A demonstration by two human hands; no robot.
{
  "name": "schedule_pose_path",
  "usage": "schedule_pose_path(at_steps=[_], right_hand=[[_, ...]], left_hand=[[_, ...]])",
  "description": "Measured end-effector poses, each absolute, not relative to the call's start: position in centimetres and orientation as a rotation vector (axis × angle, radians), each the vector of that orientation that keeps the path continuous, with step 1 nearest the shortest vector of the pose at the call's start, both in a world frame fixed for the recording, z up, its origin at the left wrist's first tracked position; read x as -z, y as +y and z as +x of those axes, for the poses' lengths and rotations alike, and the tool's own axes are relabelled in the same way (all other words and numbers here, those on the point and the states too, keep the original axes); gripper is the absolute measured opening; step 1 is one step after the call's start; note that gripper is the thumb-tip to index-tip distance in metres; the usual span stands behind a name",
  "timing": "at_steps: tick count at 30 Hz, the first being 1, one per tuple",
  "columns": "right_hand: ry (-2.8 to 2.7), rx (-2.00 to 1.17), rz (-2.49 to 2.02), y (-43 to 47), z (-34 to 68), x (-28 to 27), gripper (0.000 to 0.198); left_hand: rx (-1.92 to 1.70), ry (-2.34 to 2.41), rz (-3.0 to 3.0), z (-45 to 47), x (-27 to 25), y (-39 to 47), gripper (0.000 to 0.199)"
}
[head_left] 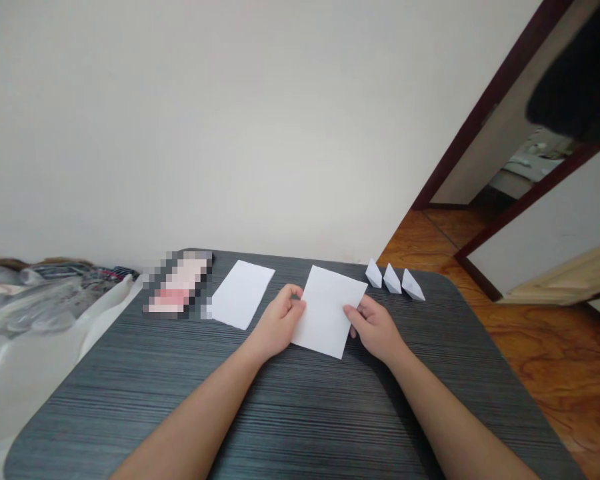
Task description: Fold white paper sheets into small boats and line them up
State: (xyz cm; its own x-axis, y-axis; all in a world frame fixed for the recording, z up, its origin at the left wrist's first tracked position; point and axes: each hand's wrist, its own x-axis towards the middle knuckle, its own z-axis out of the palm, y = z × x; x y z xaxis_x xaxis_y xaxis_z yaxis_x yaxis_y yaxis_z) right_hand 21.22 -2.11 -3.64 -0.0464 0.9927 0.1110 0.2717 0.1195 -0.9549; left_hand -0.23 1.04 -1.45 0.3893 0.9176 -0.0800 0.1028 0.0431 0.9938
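Note:
A plain white sheet of paper (327, 312) is held tilted over the table, one side edge in each hand. My left hand (280, 317) pinches its left edge, thumb on top and fingers curled behind. On the opposite edge, my right hand (375, 325) grips it the same way, its fingertips partly hidden behind the paper. Left of my hands lies white paper (243, 293), flat on the table; whether it is one sheet or a stack I cannot tell. Three small folded paper boats (392, 280) stand in a row beyond my right hand.
The dark wood-grain table (290, 413) has rounded corners and stands against a pale wall (230, 133). A pixelated pink and dark item (180, 283) lies at its back left. Plastic-covered cloth (55, 293) is heaped at the left. Wooden floor (545, 347) and a doorway are at the right.

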Motion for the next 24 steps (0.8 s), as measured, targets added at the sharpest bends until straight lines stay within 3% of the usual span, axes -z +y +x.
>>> schedule_pose_path(at_steps=[10, 16, 24], right_hand=[[-1.402, -1.233, -1.139, -2.5, 20.8, 2.8, 0.026], [-1.389, -1.176, -1.210, -2.4, 21.3, 3.1, 0.032], [-1.469, -1.047, -1.293, -2.2, 22.0, 3.4, 0.024]], left_hand=[[-0.835, 0.827, 1.286, -0.3, 1.3, 1.3, 0.028], [-0.838, 0.873, 1.329, -0.6, 0.8, 1.3, 0.029], [-0.791, 0.811, 1.226, -1.2, 1.3, 1.5, 0.022]])
